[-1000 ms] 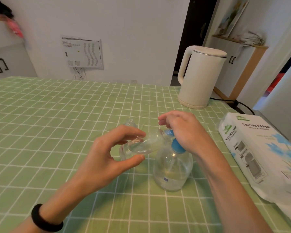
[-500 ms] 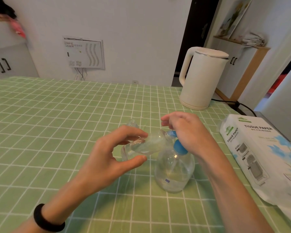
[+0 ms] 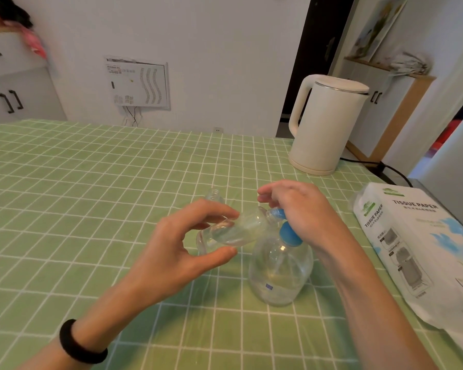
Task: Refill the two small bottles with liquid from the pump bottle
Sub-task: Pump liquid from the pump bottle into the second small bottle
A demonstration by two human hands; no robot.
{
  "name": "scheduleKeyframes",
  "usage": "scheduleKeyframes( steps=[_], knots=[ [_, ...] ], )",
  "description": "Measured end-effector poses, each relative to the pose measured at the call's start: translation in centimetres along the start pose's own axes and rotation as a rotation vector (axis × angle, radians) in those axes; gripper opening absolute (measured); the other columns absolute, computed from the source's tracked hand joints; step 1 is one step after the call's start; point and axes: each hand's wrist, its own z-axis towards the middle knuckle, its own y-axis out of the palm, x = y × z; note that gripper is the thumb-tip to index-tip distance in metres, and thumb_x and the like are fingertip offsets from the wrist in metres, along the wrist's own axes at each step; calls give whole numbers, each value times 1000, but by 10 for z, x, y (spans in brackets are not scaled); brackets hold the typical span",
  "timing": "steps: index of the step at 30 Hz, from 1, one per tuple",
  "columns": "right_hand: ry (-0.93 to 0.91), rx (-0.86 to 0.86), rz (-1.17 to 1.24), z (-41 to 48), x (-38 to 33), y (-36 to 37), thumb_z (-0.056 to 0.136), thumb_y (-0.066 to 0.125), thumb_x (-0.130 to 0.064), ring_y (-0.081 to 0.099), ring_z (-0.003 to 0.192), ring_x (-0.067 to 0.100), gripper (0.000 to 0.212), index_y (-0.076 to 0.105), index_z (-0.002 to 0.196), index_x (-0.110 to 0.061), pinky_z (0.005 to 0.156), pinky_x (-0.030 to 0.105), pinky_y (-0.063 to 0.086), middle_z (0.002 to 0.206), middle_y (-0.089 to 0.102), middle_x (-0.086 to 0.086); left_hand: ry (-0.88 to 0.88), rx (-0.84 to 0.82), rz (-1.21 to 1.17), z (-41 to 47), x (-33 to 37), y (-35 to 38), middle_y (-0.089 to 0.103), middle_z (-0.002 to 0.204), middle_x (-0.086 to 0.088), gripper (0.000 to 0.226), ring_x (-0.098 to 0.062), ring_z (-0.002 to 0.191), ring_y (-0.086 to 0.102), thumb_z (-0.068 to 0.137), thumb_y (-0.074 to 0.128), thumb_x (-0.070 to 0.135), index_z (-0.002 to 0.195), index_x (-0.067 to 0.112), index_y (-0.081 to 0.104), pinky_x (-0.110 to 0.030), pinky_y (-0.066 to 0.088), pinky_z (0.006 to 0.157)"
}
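The counter [image 3: 91,182] is covered in a green cloth crossed with white lines, and it runs back to a plain white wall. Near the middle of it stands the pump bottle [image 3: 280,273], clear and round-bodied, upright on the cloth, with a blue pump head [image 3: 289,233]. The right hand [image 3: 302,212] sits over that head, its fingers [image 3: 267,194] curled down around it.

The left hand [image 3: 171,252] holds a small bottle [image 3: 238,231] in the air just beside the pump, tipped almost on its side, the thumb under it and the fingers [image 3: 219,210] clamped over the top. Its mouth meets the blue nozzle. A little clear liquid lies along its lower side. A black wristband [image 3: 78,343] circles that wrist. Behind the held bottle, a second small bottle [image 3: 213,194] stands on the cloth with its open neck showing above the left hand.

Farther back on the right is a cream kettle [image 3: 326,124], lid down, with a dark cord [image 3: 385,166] trailing off the edge behind it. A pack of tissue paper [image 3: 417,249] lies flat along the right edge of the counter, well apart from the bottles.

On the wall hangs a white panel [image 3: 138,84] with wires hanging below it. A white cabinet [image 3: 16,97] with dark handles stands at the left, and a dark doorway [image 3: 313,49] opens beyond the kettle.
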Motion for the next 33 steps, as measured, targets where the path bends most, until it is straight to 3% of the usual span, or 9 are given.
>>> scheduleKeyframes(
  steps=[4,8,13,18,22,30,33],
  knots=[
    [-13,24,-9,2,-1,0,98,46,-22,65,92,-3,32,77,98,-31,76,21,47,100,75,-16,8,1,-3,1,-1,-1,73,121,14,44,-16,115,72,82,81,34,124,26,70,-46,60,96],
    [39,-1,18,1,-2,3,96,47,-14,65,100,1,33,77,96,-28,82,22,47,101,76,-14,-1,-1,5,1,-2,-1,74,120,14,44,-16,113,73,82,80,34,124,24,71,-48,60,96],
    [28,-6,11,-1,-1,2,97,47,-18,62,98,-4,31,76,98,-29,80,18,44,103,74,-16,15,-4,12,0,-2,0,73,120,14,44,-16,113,73,82,81,33,124,25,70,-47,60,95],
    [-1,8,-17,0,-2,-1,98,46,-24,61,102,-3,31,76,102,-30,91,27,47,107,73,-18,32,2,11,1,-2,-2,73,122,14,45,-15,115,72,82,80,35,125,29,69,-46,60,96],
    [24,2,-12,1,-1,1,97,47,-19,64,101,0,32,77,100,-29,85,24,46,105,75,-15,17,-8,11,1,-3,-1,73,122,14,45,-15,114,72,82,80,35,125,25,70,-43,60,97],
    [37,-12,-26,-2,-1,1,98,46,-20,64,103,2,32,77,101,-29,98,31,49,106,74,-14,14,-10,8,0,-3,-1,73,121,13,45,-15,114,72,82,80,34,124,24,70,-44,60,96],
    [12,20,-53,-2,-3,0,98,47,-24,68,100,21,30,76,97,-31,97,35,52,105,77,5,30,1,2,1,-2,-1,73,122,14,44,-14,114,72,82,80,34,125,27,69,-41,59,96]
  ],
)
